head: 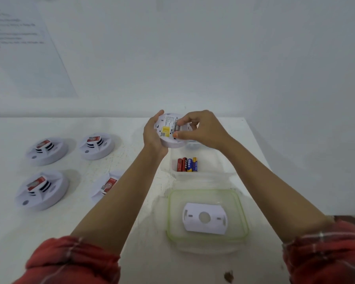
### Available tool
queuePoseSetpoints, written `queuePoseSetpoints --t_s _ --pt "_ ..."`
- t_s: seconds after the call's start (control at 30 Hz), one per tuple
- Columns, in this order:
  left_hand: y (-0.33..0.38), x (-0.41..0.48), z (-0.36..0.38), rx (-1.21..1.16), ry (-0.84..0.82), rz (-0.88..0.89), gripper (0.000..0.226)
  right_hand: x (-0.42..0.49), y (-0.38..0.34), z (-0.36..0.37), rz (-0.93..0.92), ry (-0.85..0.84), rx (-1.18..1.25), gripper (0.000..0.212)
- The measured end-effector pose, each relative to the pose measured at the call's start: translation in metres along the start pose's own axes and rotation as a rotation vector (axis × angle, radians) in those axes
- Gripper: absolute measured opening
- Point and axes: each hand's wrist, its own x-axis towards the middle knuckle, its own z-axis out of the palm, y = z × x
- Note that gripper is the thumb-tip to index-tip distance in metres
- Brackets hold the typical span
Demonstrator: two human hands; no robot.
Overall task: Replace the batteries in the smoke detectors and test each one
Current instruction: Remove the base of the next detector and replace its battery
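- Here, the left hand (154, 136) grips a round white smoke detector (168, 138) from its left side, fingers curled round the rim; the detector is raised above the far part of the counter (131, 253), tilted so that its back, with a yellow label, faces the camera
- the right hand (203, 128) reaches over the back from the right; its thumb and curled fingers pinch what looks to be a battery (177, 128), red at its near end, lying in the bay; the fingers hide most of it
- just below the raised detector stands a clear tub (213, 174) on the counter; inside, against its left wall, lie four loose batteries (188, 165) side by side, two red, two blue and yellow
- nearer the camera, touching the tub's edge, lies the tub's lid (169, 214) with a green seal; a flat white mounting plate (205, 219) with a round hole rests on it
- to the left sit four more detectors face up, each with a red sticker: far-left detector (47, 151), far-middle detector (97, 146), near-left detector (41, 191), and a fourth detector (106, 187) partly hidden by the left forearm
- both forearms are bare, with red plaid sleeves (70, 261) pushed up
- a printed sheet (25, 50) hangs on the wall at the left; its text is too blurred to read
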Motion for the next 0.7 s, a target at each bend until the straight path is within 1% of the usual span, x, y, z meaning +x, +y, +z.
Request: queuePoseSetpoints --t_s 0.1,0.2,0.3,0.4,0.53,0.7 --pt "-0.002 -0.004 0.000 0.013 -0.007 0.015 0.025 -0.008 0.002 0.004 -0.002 0.009 -0.020 0.031" --pt "-0.002 -0.014 0.005 0.004 -0.031 0.028 0.020 -0.012 0.006 0.004 -0.015 0.004 -0.054 0.033" --pt "-0.004 -0.017 0.005 0.015 -0.026 0.022 0.021 -0.014 0.009 -0.001 -0.019 -0.003 -0.047 0.033" --pt "-0.006 -0.018 0.005 0.044 -0.041 0.001 0.026 -0.014 0.010 -0.006 -0.052 -0.031 -0.039 0.029" --pt "-0.007 -0.024 0.009 0.055 -0.063 -0.023 0.020 -0.011 0.011 -0.013 -0.054 -0.048 -0.020 0.024" --pt "-0.006 -0.025 0.016 0.095 -0.069 0.042 0.022 -0.004 0.014 -0.017 -0.015 -0.079 -0.010 0.026"
